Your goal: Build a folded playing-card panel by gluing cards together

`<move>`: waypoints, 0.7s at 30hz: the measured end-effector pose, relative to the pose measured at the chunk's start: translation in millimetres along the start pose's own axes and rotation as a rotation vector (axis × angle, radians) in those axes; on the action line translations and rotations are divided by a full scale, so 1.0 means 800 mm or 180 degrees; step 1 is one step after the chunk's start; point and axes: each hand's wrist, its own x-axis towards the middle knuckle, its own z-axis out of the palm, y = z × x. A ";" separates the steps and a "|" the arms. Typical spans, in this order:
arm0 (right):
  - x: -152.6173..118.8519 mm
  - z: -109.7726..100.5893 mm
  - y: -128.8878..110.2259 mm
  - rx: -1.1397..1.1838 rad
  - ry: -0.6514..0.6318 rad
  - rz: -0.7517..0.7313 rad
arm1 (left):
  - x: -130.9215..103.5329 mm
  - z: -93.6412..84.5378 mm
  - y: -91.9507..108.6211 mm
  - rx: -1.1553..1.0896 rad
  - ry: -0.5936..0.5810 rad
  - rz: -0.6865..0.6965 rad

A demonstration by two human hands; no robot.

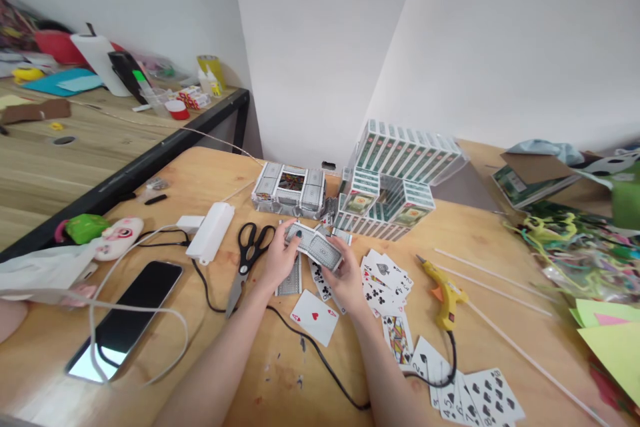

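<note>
Between my two hands is a grey-backed playing card [325, 250], bent or joined to another along a crease. My left hand [284, 252] pinches its left end, the thumb on top. At its right end, the fingers of my right hand [346, 273] close round the edge. Below lie a red ace of hearts card [315, 317] and a fan of loose cards [387, 280]. Behind my hands sits a box covered in cards [290, 190]. Black-handled scissors [246, 260] rest left of my left hand, partly behind the forearm.
Stacked card packs [400, 153] stand at the back right. A yellow glue gun [445, 297] with a black cord lies to the right, near thin white sticks [495, 287]. On the left are a phone [130, 320], a white power strip [213, 233] and loose cables. More cards [485, 393] lie in front.
</note>
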 end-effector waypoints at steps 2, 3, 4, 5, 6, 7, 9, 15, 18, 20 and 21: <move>0.000 -0.001 -0.001 -0.0008 -0.0026 0.0002 | -0.001 0.000 0.001 0.0119 -0.0046 0.0038; 0.000 -0.002 -0.003 0.0040 -0.0047 0.0004 | -0.001 0.000 0.001 0.0157 -0.0076 0.0061; 0.001 -0.003 -0.005 0.0103 -0.0078 0.0010 | -0.001 0.000 0.001 0.0184 -0.0106 0.0085; 0.001 -0.004 -0.006 0.0165 -0.0110 0.0018 | -0.001 -0.001 0.001 0.0199 -0.0132 0.0105; 0.001 -0.005 -0.008 0.0212 -0.0146 0.0033 | -0.001 -0.001 0.000 0.0201 -0.0157 0.0119; 0.002 -0.006 -0.010 0.0242 -0.0191 0.0054 | -0.001 -0.001 0.000 0.0193 -0.0180 0.0126; 0.002 -0.006 -0.011 0.0268 -0.0253 0.0086 | -0.001 -0.001 -0.001 0.0179 -0.0215 0.0127; 0.001 0.000 0.001 0.0314 0.0303 0.0394 | -0.004 0.001 -0.003 0.0258 -0.0309 0.0167; 0.002 0.002 0.006 0.0611 0.0573 0.0749 | -0.006 0.002 -0.001 0.0423 -0.0292 0.0236; 0.003 0.002 0.005 0.0826 0.0517 0.1026 | -0.007 0.001 0.002 0.0604 -0.0291 0.0318; 0.004 0.002 0.003 0.0940 0.0433 0.1151 | -0.008 0.001 0.003 0.0691 -0.0332 0.0363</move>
